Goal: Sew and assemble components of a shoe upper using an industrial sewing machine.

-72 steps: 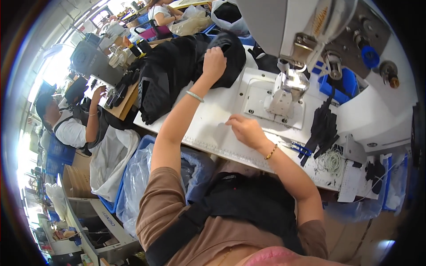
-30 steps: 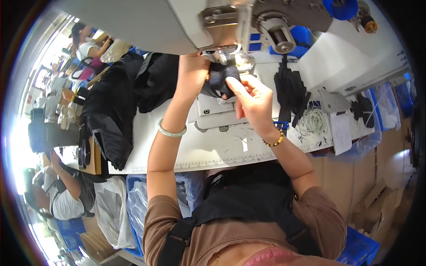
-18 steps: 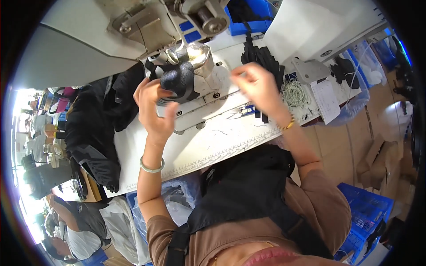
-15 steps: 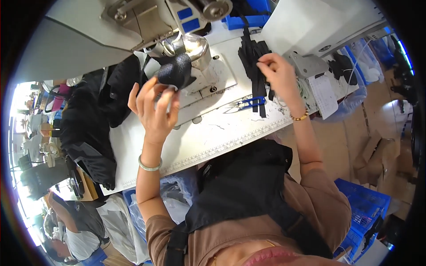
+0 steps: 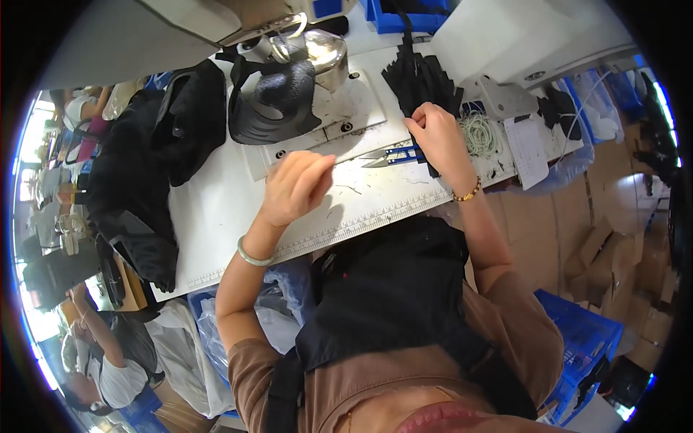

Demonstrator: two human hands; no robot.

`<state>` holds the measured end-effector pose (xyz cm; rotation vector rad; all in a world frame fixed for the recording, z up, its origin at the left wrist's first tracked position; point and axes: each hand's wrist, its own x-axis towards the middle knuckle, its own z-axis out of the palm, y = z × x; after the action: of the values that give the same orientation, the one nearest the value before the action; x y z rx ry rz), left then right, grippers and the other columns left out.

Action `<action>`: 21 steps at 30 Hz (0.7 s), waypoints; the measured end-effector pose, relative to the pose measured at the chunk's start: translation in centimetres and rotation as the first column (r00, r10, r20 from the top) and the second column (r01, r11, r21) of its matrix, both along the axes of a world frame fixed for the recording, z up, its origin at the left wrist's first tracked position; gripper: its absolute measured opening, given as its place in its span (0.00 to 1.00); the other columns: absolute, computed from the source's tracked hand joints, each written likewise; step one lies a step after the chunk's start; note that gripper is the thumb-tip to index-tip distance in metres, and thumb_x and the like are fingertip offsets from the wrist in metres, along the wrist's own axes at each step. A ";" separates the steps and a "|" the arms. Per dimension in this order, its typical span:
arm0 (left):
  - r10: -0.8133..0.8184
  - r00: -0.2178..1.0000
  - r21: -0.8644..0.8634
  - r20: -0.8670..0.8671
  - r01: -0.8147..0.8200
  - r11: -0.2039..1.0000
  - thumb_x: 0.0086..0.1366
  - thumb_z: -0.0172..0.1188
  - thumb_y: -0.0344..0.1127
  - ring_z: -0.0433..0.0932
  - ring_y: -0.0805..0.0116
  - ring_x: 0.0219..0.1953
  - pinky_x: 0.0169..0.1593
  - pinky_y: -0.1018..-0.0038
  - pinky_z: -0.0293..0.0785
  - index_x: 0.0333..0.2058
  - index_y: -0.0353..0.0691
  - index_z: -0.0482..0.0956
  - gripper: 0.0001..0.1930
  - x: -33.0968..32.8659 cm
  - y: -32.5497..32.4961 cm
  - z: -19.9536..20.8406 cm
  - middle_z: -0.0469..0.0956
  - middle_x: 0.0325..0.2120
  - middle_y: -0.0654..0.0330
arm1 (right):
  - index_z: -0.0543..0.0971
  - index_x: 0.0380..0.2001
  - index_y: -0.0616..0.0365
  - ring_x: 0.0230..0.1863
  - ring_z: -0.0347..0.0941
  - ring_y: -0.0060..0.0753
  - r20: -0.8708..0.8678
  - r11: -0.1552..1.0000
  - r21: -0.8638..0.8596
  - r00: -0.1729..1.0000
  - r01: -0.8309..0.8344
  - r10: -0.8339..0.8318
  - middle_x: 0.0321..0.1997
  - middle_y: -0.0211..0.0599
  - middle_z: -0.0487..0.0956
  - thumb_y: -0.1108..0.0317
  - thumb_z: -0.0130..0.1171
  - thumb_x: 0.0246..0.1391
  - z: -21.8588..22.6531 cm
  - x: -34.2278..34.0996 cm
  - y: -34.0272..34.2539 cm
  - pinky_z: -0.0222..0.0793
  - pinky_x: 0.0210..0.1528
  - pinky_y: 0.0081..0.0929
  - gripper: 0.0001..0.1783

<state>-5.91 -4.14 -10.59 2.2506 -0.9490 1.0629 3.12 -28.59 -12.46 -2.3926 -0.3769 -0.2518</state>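
Note:
A black textured piece (image 5: 289, 86) with an oval opening sits at the sewing machine's rounded metal bed (image 5: 328, 54). My left hand (image 5: 296, 186) hovers over the white table just in front of it, apart from it. Its fingers are drawn together and slightly blurred; whatever they may pinch is too small to make out. My right hand (image 5: 439, 141) is closed in a pinch at the near end of a bundle of black strips (image 5: 415, 79). Whether a strip is in its fingers is hidden. Blue-handled thread snips (image 5: 395, 156) lie between my hands, partly covered by the right one.
A bulky black fabric item (image 5: 137, 159) hangs over the table's left side. Pale cord (image 5: 480, 137) and a paper sheet (image 5: 527, 151) lie to the right. A ruler strip (image 5: 375, 219) runs along the front edge. At the lower left sits another person (image 5: 119, 361).
My left hand has come away from the black piece, moving toward me and right, its fingers closing together. The piece now lies spread out. My right hand has moved slightly nearer to me and left.

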 end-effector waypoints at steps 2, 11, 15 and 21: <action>-0.037 0.978 -0.074 -0.206 0.022 0.997 0.48 0.62 0.20 0.75 0.62 0.27 0.30 0.73 0.72 0.37 0.33 0.74 0.15 0.1 -1.3 -0.1 0.74 0.27 0.55 | 0.74 0.26 0.65 0.24 0.72 0.37 0.003 0.997 0.077 1.000 0.002 -0.002 0.26 0.42 0.75 0.67 0.61 0.48 1.2 -0.6 0.8 0.68 0.29 0.30 0.11; -0.499 0.516 -0.706 -0.696 -0.365 0.607 0.65 0.52 0.37 0.75 0.74 0.28 0.28 0.80 0.72 0.42 0.32 0.77 0.14 1.2 -5.0 1.8 0.78 0.33 0.58 | 0.75 0.30 0.60 0.15 0.56 0.06 -0.290 0.499 0.866 0.844 0.031 0.450 0.15 0.19 0.66 0.67 0.61 0.53 5.2 -0.8 3.1 0.46 0.12 0.07 0.08; -0.890 0.059 -0.790 -0.451 -0.491 0.368 0.65 0.52 0.40 0.72 0.77 0.28 0.31 0.82 0.67 0.43 0.31 0.75 0.16 1.2 -4.8 3.3 0.77 0.32 0.58 | 0.76 0.29 0.60 0.13 0.54 0.07 -0.263 0.354 0.934 0.753 0.043 0.603 0.13 0.18 0.64 0.65 0.61 0.52 4.7 -0.5 3.4 0.45 0.12 0.08 0.09; -0.581 0.496 -0.764 -0.645 -0.396 0.510 0.61 0.59 0.32 0.71 0.81 0.23 0.26 0.84 0.68 0.33 0.31 0.78 0.08 -0.4 -5.7 2.6 0.76 0.25 0.63 | 0.73 0.40 0.64 0.12 0.55 0.09 -0.289 0.206 0.957 0.696 0.203 0.657 0.21 0.27 0.71 0.56 0.55 0.57 4.8 -1.3 3.7 0.47 0.11 0.07 0.19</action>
<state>-6.34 -9.82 -7.96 1.3868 0.0179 0.0481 1.79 -24.86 -7.68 -0.9159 -0.1471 0.4756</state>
